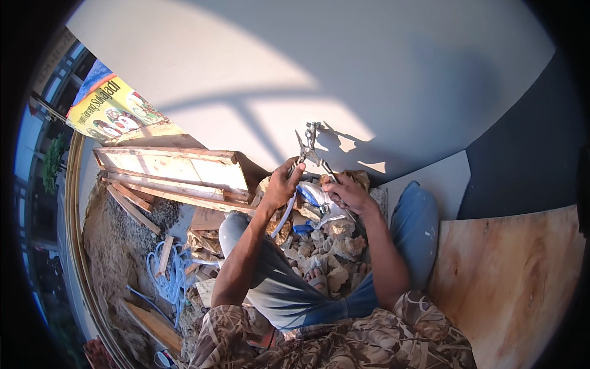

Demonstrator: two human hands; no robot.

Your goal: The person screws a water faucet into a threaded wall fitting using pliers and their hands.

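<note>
In front of the pale wall, my two hands hold a pair of metal pliers (309,154), one on each spread handle. My left hand (283,184) is closed around the left handle, with its thumb raised along the metal. The other handle is in my right hand (348,193), the fingers wrapped around it. At the top of the pliers the jaws stand apart, close to a small metal fitting (313,127) by the wall. I cannot tell whether the jaws touch it. A pale hose (286,216) hangs below my left hand.
Broken stones (347,237) and a white plastic bag (332,212) lie below my hands. Left are a wooden frame (172,173), a coiled light-blue hose (169,273), loose planks and a yellow banner (117,111). A plywood sheet (507,270) lies at right.
</note>
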